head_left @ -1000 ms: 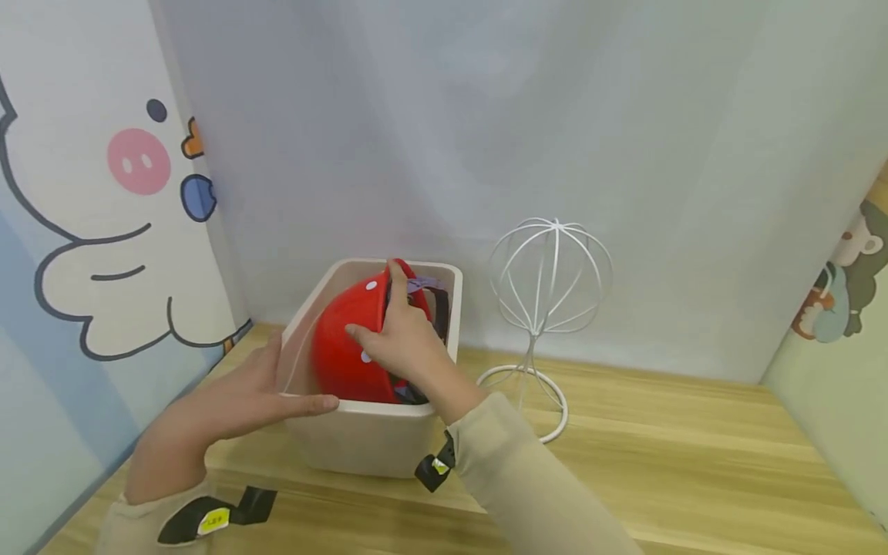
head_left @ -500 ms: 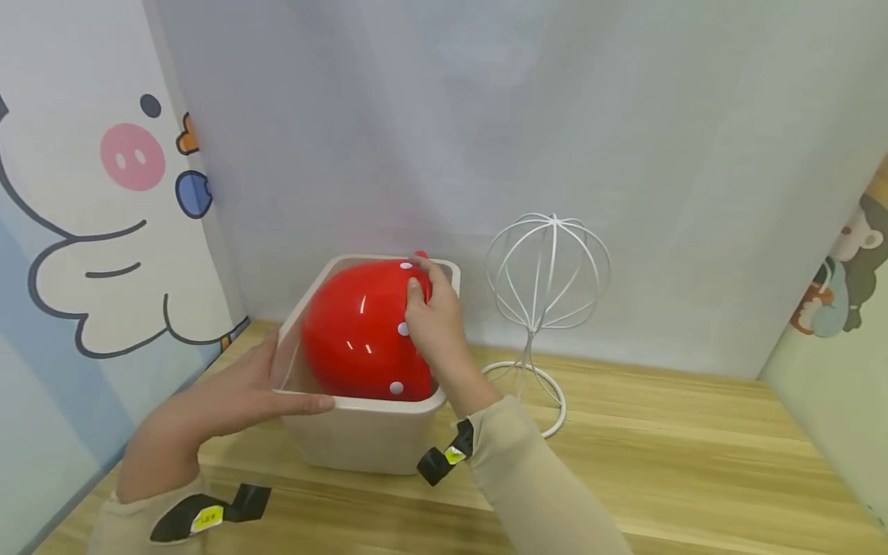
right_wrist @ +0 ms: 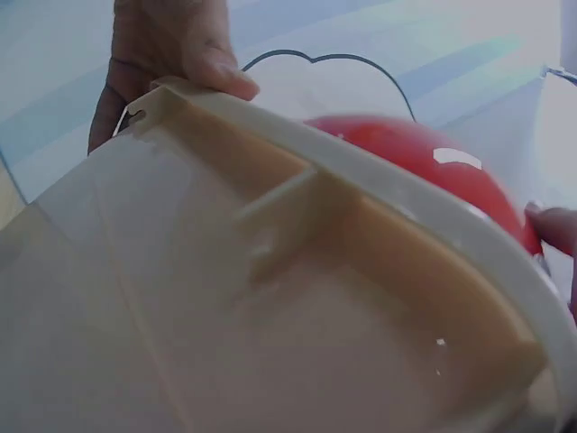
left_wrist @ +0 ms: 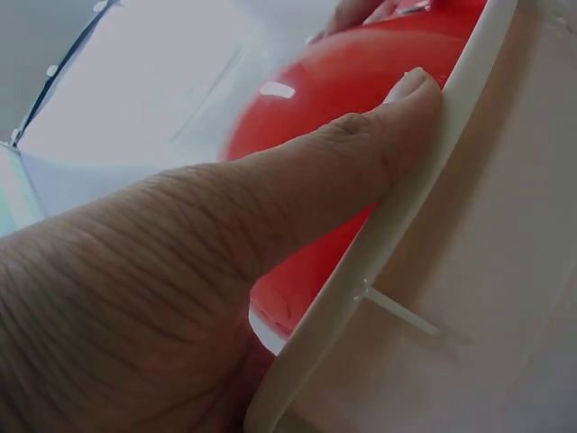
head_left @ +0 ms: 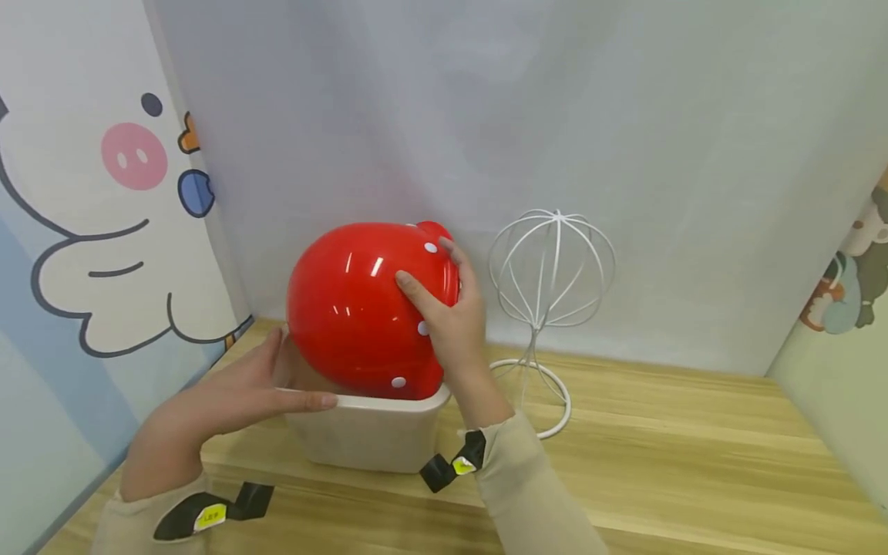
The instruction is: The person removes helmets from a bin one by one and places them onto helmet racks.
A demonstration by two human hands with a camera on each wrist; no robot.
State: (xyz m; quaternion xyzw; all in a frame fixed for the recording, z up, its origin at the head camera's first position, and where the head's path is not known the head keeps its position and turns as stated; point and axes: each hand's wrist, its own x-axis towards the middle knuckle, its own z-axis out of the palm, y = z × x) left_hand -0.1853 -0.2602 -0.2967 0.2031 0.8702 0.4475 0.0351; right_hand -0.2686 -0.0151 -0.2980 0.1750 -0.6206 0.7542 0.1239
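Note:
A glossy red helmet (head_left: 354, 308) with white round studs is tilted on its side, mostly above the rim of a beige plastic bin (head_left: 368, 439). My right hand (head_left: 454, 324) grips the helmet's brim edge, thumb on the outer shell and fingers over the edge. The helmet's inside faces away and is hidden. At the bin's near left corner, my left hand (head_left: 229, 401) holds the rim, thumb along the front. In the left wrist view that thumb lies over the rim (left_wrist: 397, 216), with the red shell behind it.
A white wire stand (head_left: 551, 270) with a globe-shaped top and ring base stands right of the bin on the wood-grain table (head_left: 659, 447). A grey curtain (head_left: 659, 154) hangs behind. Cartoon-printed panels (head_left: 125, 270) border the sides.
My right hand has turned the helmet so its shell faces up toward me and raised it partly out of the bin. My left hand has stayed on the bin's rim.

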